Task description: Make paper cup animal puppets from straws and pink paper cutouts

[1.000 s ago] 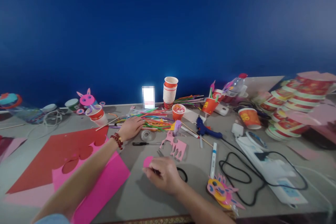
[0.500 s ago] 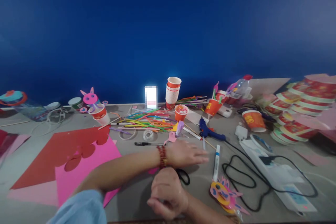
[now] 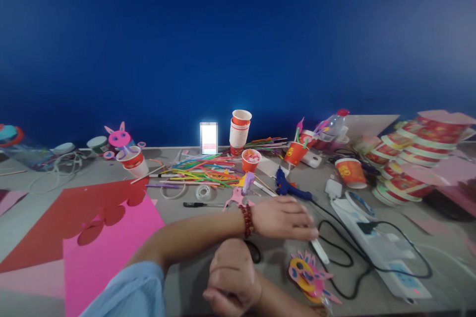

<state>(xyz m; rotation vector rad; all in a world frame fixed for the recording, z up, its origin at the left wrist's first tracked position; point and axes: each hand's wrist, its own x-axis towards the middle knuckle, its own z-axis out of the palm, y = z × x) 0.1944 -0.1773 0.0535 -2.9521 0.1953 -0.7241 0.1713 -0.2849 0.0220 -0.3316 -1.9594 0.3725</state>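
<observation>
My left hand (image 3: 284, 219), with a beaded bracelet, reaches rightward across the table, palm down. Its fingers lie close together over a white marker (image 3: 320, 250), one end of which sticks out beyond them; the grip underneath is hidden. My right hand (image 3: 233, 275) is closed in a fist in front of the left wrist, and whatever it may hold is out of sight. A black loop (image 3: 255, 252) shows between the hands. Right of the fist lies a pink and yellow foam figure (image 3: 310, 280). A blue glue gun (image 3: 292, 187) rests beyond the left hand.
Red sheets (image 3: 48, 228) and pink sheets (image 3: 107, 252) lie at left. Colourful pipe cleaners (image 3: 201, 171), tape (image 3: 203, 192) and a pen (image 3: 199, 204) lie mid-table. Cups (image 3: 240, 131) stand at the back. Black cable and a white power strip (image 3: 386, 252) occupy the right, below stacked bowls (image 3: 431, 151).
My left hand has moved right and covers most of the marker, which has shifted right and turned. My right fist has hardly moved. The whole view has swung slightly.
</observation>
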